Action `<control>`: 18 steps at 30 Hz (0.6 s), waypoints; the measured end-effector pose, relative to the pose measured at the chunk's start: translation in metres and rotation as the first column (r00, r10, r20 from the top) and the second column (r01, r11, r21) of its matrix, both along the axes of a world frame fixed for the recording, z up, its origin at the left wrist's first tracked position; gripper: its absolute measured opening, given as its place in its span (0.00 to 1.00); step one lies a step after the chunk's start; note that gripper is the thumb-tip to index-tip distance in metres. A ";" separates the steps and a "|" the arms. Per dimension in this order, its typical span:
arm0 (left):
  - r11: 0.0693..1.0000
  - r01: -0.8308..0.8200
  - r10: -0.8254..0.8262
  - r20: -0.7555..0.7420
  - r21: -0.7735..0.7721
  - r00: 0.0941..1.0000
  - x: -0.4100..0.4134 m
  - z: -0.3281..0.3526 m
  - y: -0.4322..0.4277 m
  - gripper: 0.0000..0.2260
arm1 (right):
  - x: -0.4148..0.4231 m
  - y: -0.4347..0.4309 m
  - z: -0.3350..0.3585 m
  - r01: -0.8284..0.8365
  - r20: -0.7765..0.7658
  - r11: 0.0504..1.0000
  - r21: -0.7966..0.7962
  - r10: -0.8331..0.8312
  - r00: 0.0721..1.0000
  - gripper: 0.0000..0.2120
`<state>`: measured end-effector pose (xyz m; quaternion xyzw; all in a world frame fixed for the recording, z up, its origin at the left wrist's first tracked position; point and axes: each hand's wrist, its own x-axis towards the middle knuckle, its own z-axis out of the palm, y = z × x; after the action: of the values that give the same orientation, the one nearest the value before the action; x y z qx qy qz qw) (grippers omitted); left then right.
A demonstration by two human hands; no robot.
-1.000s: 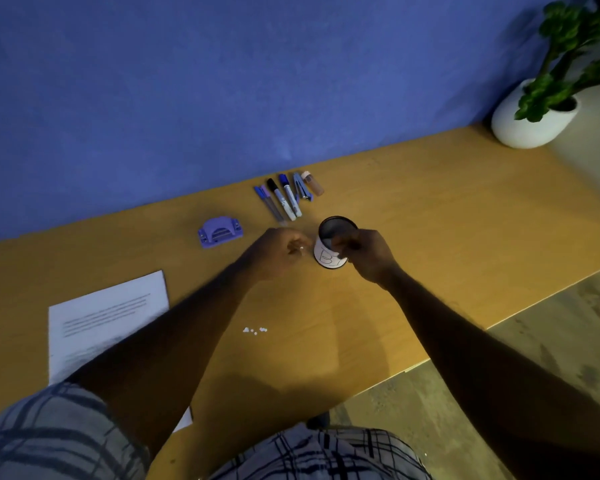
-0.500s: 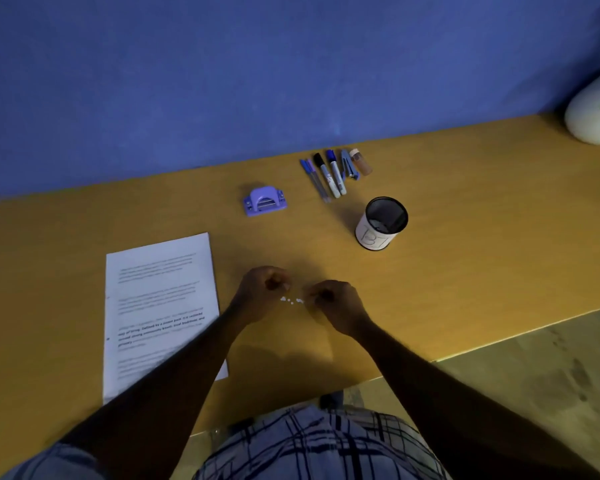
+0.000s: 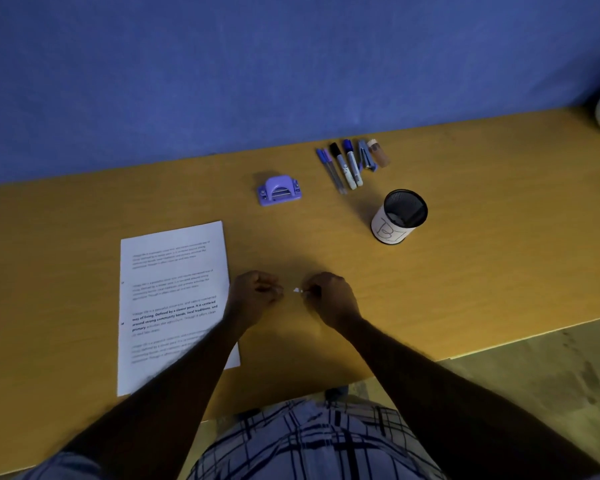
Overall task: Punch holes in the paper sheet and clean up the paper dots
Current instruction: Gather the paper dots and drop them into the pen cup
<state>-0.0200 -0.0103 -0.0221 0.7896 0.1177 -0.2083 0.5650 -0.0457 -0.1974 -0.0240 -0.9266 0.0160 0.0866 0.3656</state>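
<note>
- A person in a plaid shirt leans over a wooden table (image 3: 465, 271) that stands against a blue wall (image 3: 222, 71), with both bare forearms reaching forward.
- A few tiny white paper dots (image 3: 298, 290) lie on the bare wood about midway along the table, nearer its near edge than its far edge, between the two hands.
- The right hand (image 3: 333, 299) is curled, its thumb and fingertips pinching at the right side of the dots.
- The left hand (image 3: 255, 297) is also curled, fingertips drawn together just left of the dots (whether it holds one is too small to tell).
- The paper sheet (image 3: 172, 292), printed with text, lies flat toward the left, reaching close to the near edge. The left forearm crosses its near right corner.
- A purple hole punch (image 3: 279, 194) sits toward the far edge, well apart from the sheet.
- A row of pens (image 3: 347, 166) lies side by side near the far edge, right of the punch.
- A black mesh cup (image 3: 397, 220) with a white paper label stands upright, just nearer than the pens.
</note>
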 end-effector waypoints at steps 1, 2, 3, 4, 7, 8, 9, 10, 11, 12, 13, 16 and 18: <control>0.998 -0.036 0.034 -0.034 -0.052 0.999 -0.001 0.000 0.000 0.11 | 0.001 -0.001 0.000 -0.005 0.005 1.000 0.027 0.005 1.000 0.05; 0.990 -0.075 0.066 -0.076 -0.121 0.995 -0.001 0.001 -0.001 0.11 | 0.002 -0.003 -0.002 -0.005 0.006 0.998 0.062 0.005 1.000 0.05; 0.976 -0.113 0.092 -0.120 -0.189 0.989 -0.002 0.002 -0.001 0.10 | 0.002 -0.006 -0.003 -0.004 0.015 0.996 0.087 0.003 1.000 0.06; 0.957 -0.146 0.109 -0.157 -0.250 0.982 -0.002 0.003 -0.002 0.10 | 0.002 -0.010 -0.005 -0.010 0.032 0.996 0.085 0.007 0.999 0.07; 0.920 -0.205 0.131 -0.230 -0.335 0.964 -0.001 0.002 -0.003 0.08 | 0.001 -0.019 -0.010 -0.116 0.139 0.991 -0.063 0.124 0.982 0.10; 0.914 -0.215 0.134 -0.243 -0.345 0.961 -0.001 0.002 -0.003 0.08 | 0.000 -0.019 -0.010 -0.186 0.153 0.976 -0.115 0.203 0.967 0.12; 0.911 -0.222 0.138 -0.250 -0.348 0.958 0.000 0.001 -0.003 0.08 | 0.000 -0.018 -0.011 -0.261 0.144 0.952 -0.158 0.283 0.948 0.13; 0.909 -0.227 0.142 -0.252 -0.348 0.957 0.000 0.001 -0.004 0.08 | 0.000 -0.015 -0.011 -0.329 0.130 0.924 -0.194 0.356 0.925 0.14; 0.911 -0.226 0.143 -0.252 -0.344 0.957 0.000 0.001 -0.004 0.08 | -0.001 -0.011 -0.012 -0.390 0.127 0.888 -0.243 0.427 0.895 0.16; 0.913 -0.222 0.141 -0.248 -0.341 0.958 0.000 0.000 -0.004 0.08 | -0.002 -0.008 -0.014 -0.441 0.131 0.842 -0.309 0.497 0.858 0.17; 0.919 -0.216 0.139 -0.241 -0.331 0.960 0.001 0.000 -0.004 0.08 | -0.003 -0.006 -0.016 -0.480 0.138 0.791 -0.379 0.561 0.816 0.19; 0.944 -0.171 0.115 -0.205 -0.281 0.972 0.001 -0.002 -0.004 0.08 | -0.007 -0.009 -0.018 -0.537 0.136 0.704 -0.464 0.656 0.742 0.21; 0.966 -0.120 0.080 -0.175 -0.230 0.981 0.001 -0.003 -0.002 0.09 | -0.008 -0.018 -0.019 -0.557 0.146 0.669 -0.492 0.694 0.705 0.21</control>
<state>-0.0186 -0.0124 -0.0255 0.6888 0.1778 -0.2565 0.6543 -0.0534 -0.2151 -0.0425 -0.9297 -0.3492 0.0507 0.1058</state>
